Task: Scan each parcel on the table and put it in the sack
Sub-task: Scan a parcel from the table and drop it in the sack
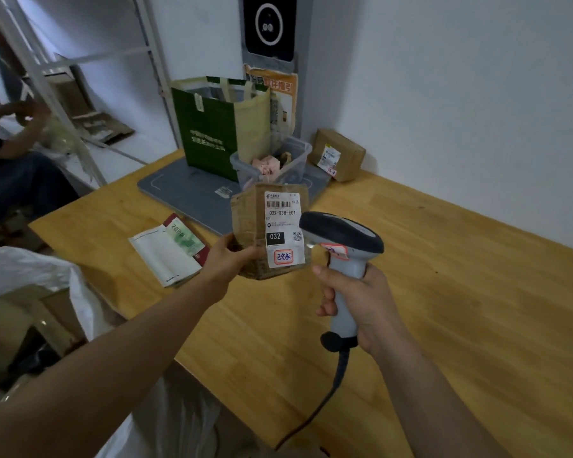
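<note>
My left hand [227, 259] grips a worn brown cardboard parcel [248, 223] by its lower left edge, holding it upright above the table with its white shipping label facing me. My right hand [361, 302] grips the handle of a grey corded barcode scanner [341, 239], whose dark head sits just right of the label, pointing at it. A white envelope parcel [166, 252] lies flat on the wooden table [444, 292], left of the held parcel. Another brown box parcel [339, 153] stands at the far corner by the wall. The white woven sack [47, 276] gapes open at the lower left, beside the table.
A green and cream tote bag [212, 127] and a clear plastic bin [272, 160] stand on a grey mat [179, 193] at the table's back. Another person [10, 160] sits at the far left by a metal rack [63, 87]. The scanner cable trails off the table's near edge.
</note>
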{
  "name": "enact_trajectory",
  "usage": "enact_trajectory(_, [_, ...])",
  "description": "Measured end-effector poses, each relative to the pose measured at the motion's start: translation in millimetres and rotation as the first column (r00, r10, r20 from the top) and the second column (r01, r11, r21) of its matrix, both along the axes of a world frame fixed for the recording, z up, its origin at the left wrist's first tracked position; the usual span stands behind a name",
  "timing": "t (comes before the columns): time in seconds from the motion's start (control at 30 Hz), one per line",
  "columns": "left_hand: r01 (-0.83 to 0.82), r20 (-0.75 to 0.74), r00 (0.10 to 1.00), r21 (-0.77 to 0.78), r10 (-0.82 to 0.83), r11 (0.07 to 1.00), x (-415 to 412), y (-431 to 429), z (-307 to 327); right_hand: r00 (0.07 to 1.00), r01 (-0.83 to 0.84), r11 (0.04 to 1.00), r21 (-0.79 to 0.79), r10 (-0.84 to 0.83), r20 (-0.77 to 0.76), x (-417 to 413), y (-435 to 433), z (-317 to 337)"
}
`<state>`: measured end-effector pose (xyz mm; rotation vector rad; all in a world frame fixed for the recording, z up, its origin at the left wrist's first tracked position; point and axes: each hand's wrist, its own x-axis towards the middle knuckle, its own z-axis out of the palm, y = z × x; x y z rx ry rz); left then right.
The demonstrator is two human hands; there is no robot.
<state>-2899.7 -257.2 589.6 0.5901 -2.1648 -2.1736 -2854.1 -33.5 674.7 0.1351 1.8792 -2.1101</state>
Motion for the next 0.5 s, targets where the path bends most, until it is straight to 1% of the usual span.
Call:
enact_trajectory(0.1, [-0.202, 0.002, 0.979, 0.103, 0.203, 0.974, 20, -16, 4, 0.997, -0.073, 0.997, -0.001, 0.073, 0.017, -1, -21, -2])
enact_trajectory(0.17, [-0.356, -0.003, 0.933, 0.158, 0.360, 0.921, 38, -36, 6, 0.989, -0.148, 0.989, -0.005, 0.148, 0.026, 0, -41, -5])
enact_trajectory(0.23, [-0.504, 0.003, 0.858, 0.189, 0.513, 0.843, 61, -59, 6, 0.971, -0.235, 0.972, -0.010, 0.236, 0.036, 4, -64, -11])
enact_trajectory(0.3, [-0.658, 0.024, 0.744, 0.200, 0.668, 0.726, 88, -82, 4, 0.945, -0.324, 0.946, 0.007, 0.323, 0.053, 10, -87, -17])
enact_trajectory(0.4, [-0.857, 0.073, 0.502, 0.172, 0.862, 0.485, 133, -122, -6, 0.896, -0.440, 0.898, 0.010, 0.439, 0.067, 21, -122, -24])
enact_trajectory(0.5, [-0.954, 0.148, 0.295, 0.095, 0.944, 0.283, 178, -157, -18, 0.849, -0.523, 0.852, -0.018, 0.523, 0.081, 33, -148, -31])
